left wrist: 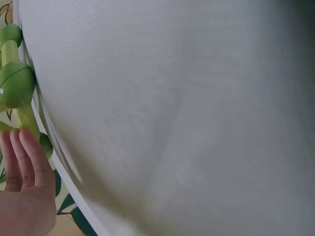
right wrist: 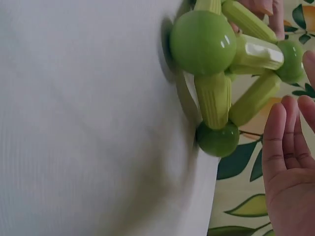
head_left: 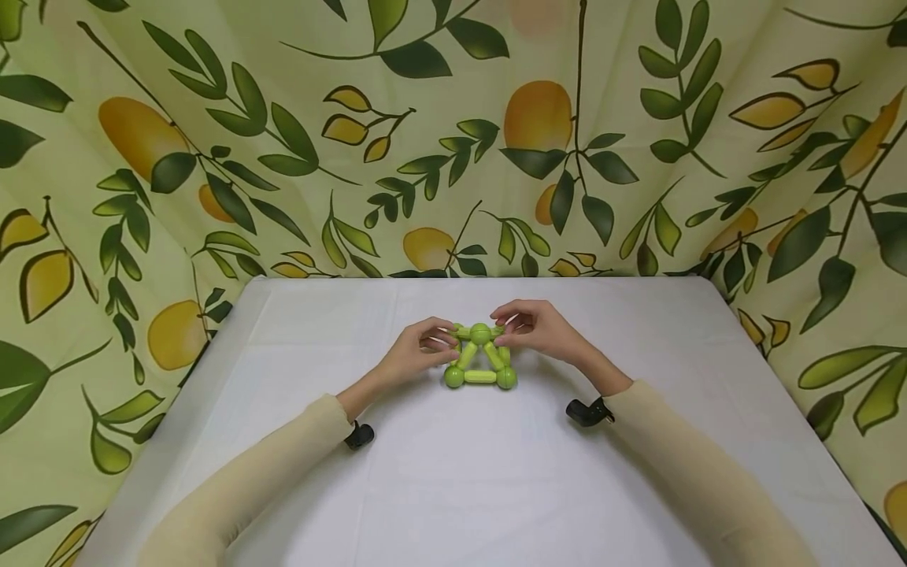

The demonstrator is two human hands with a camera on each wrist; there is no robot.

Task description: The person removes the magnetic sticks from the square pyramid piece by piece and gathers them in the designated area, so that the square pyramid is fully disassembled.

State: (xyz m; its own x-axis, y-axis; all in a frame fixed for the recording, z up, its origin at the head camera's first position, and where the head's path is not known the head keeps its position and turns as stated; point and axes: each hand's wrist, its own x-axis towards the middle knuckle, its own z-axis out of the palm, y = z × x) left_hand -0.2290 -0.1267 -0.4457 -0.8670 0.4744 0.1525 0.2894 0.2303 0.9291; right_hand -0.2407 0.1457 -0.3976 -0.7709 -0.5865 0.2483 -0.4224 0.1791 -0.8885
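On my head view, I have a green toy frame (head_left: 480, 377), built of balls and ridged sticks, standing on the white table (head_left: 482, 480) towards its far edge. Two balls sit at the near side, joined by one level stick; two slanted sticks climb from them to a top ball (head_left: 480, 333).

The person's left hand (head_left: 418, 344) is at the left side of the frame. On the left wrist view, three of its fingers reach out nearly straight, their tips at a stick; its thumb is out of sight there, so I cannot tell whether it pinches anything.

The right hand (head_left: 542, 324) comes in from the other side. My right wrist view gives me long, straight fingers, thumb and fingertips apart, just beside a ball; whether one tip touches it, I can't make out.

Both arms wear cream sleeves (head_left: 283, 468), with a black wrist camera (head_left: 590, 411) by each cuff. Behind the table hangs a curtain (head_left: 283, 228) printed with leaves and orange fruit.
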